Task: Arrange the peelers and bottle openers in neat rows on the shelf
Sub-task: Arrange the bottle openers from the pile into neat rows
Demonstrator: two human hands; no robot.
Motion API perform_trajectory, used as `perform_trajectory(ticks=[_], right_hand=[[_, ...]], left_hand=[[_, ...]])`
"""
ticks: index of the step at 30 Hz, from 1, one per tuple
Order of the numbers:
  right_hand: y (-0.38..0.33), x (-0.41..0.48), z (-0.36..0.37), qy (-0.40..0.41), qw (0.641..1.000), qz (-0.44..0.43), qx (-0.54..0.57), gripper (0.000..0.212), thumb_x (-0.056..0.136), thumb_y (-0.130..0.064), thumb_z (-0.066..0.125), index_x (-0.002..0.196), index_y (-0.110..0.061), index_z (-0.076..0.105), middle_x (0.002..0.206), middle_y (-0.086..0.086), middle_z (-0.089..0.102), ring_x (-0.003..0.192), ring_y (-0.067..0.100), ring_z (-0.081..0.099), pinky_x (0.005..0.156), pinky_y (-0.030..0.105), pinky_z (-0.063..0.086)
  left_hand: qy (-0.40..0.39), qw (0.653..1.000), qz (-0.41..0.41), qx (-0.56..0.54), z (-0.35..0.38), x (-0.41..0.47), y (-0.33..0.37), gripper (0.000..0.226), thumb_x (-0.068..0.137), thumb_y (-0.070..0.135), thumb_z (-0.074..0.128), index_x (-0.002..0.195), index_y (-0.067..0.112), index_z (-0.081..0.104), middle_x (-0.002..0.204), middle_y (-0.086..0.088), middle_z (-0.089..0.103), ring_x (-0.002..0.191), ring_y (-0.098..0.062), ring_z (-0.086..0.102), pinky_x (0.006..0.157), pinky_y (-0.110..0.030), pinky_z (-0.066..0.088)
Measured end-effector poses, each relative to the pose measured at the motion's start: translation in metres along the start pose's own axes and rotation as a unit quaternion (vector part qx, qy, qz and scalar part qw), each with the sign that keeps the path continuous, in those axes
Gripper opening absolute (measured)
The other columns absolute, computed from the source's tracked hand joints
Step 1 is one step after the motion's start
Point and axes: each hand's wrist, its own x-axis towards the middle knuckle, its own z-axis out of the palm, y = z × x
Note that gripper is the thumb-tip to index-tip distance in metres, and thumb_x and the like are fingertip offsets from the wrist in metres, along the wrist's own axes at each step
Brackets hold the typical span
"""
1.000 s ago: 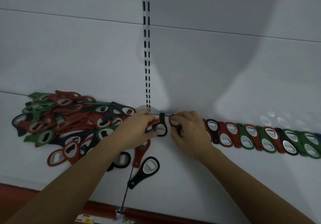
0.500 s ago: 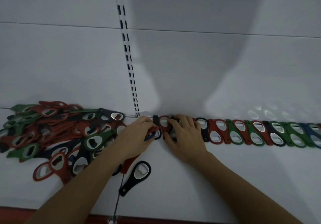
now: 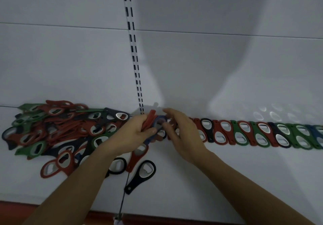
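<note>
On the white shelf (image 3: 227, 181), your left hand (image 3: 132, 135) grips red openers (image 3: 150, 120); your right hand (image 3: 181, 134) pinches a blue opener (image 3: 160, 120) beside the row (image 3: 253, 134).

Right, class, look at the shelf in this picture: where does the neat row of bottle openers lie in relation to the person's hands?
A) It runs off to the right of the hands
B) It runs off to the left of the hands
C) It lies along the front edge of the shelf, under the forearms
A: the neat row stretches rightward from the right hand, while the unsorted pile lies left of the left hand.
</note>
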Motion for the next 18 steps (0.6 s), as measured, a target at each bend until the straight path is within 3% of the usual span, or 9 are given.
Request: perform_trajectory(ticks=[2,5,6,9,12,14,16,18], right_hand=[[-0.012,0.010,0.003,0.003,0.997,0.028,0.072,0.022,0.100,-0.019,0.062,0.122,-0.018,0.064,0.099,-0.011,0.066,0.084,-0.006,0.061,0.072,0.009,0.047],[-0.018,0.025,0.010,0.041,0.988,0.079,0.125,0.009,0.094,-0.016,0.069,0.101,-0.021,0.070,0.087,-0.014,0.069,0.081,0.002,0.066,0.069,0.014,0.052],[-0.017,0.031,0.011,0.048,0.986,0.096,0.125,0.008,0.094,-0.016,0.070,0.099,-0.021,0.070,0.087,-0.012,0.071,0.080,0.005,0.066,0.069,0.017,0.053],[-0.011,0.050,0.013,-0.017,0.990,0.108,0.086,0.007,0.094,-0.015,0.068,0.098,-0.019,0.073,0.094,-0.005,0.073,0.081,0.009,0.065,0.073,0.022,0.055],[-0.011,0.064,0.023,-0.093,0.993,0.069,0.001,0.011,0.096,-0.013,0.066,0.101,-0.012,0.075,0.101,0.001,0.073,0.088,0.013,0.065,0.082,0.026,0.053],[-0.012,0.067,0.033,-0.095,0.992,0.071,-0.031,0.014,0.097,-0.013,0.063,0.107,-0.009,0.073,0.107,0.005,0.073,0.094,0.016,0.065,0.087,0.025,0.050],[-0.013,0.065,0.038,-0.077,0.991,0.105,-0.029,0.021,0.099,-0.015,0.062,0.119,-0.010,0.068,0.115,0.005,0.070,0.093,0.011,0.060,0.080,0.013,0.042],[-0.014,0.059,0.038,-0.056,0.990,0.121,-0.035,0.027,0.099,-0.015,0.061,0.126,-0.013,0.063,0.118,0.006,0.067,0.093,0.012,0.058,0.077,0.012,0.038]], left_hand=[[0.034,0.999,0.010,-0.034,0.003,-0.005,0.002,0.013,0.100,0.011,0.062,0.112,0.010,0.066,0.094,-0.006,0.077,0.087,-0.020,0.076,0.073,-0.031,0.061],[0.109,0.994,0.020,-0.008,-0.001,-0.009,-0.006,0.008,0.101,0.014,0.062,0.108,0.012,0.064,0.094,-0.008,0.076,0.083,-0.021,0.076,0.074,-0.038,0.062],[0.142,0.990,0.021,0.017,-0.005,-0.010,-0.012,0.006,0.102,0.013,0.059,0.105,0.016,0.062,0.095,-0.004,0.075,0.081,-0.017,0.075,0.075,-0.038,0.062],[0.223,0.969,0.016,0.109,-0.017,-0.017,-0.019,0.014,0.102,0.009,0.055,0.099,0.022,0.058,0.091,0.006,0.071,0.077,-0.005,0.067,0.072,-0.017,0.053],[0.216,0.959,0.008,0.184,-0.025,-0.022,-0.020,0.011,0.097,0.011,0.063,0.103,0.020,0.064,0.092,0.014,0.067,0.083,0.002,0.064,0.073,-0.006,0.045],[0.185,0.950,0.010,0.253,-0.025,-0.024,-0.020,0.012,0.095,0.014,0.068,0.106,0.017,0.066,0.095,0.012,0.067,0.086,-0.005,0.063,0.079,-0.018,0.049],[0.161,0.936,0.027,0.311,-0.022,-0.023,-0.021,0.011,0.093,0.018,0.070,0.101,0.016,0.065,0.094,0.007,0.065,0.086,-0.014,0.061,0.078,-0.030,0.049],[0.146,0.928,0.042,0.340,-0.018,-0.021,-0.020,0.017,0.091,0.020,0.072,0.093,0.026,0.056,0.090,0.010,0.055,0.083,-0.012,0.053,0.076,-0.031,0.045]])
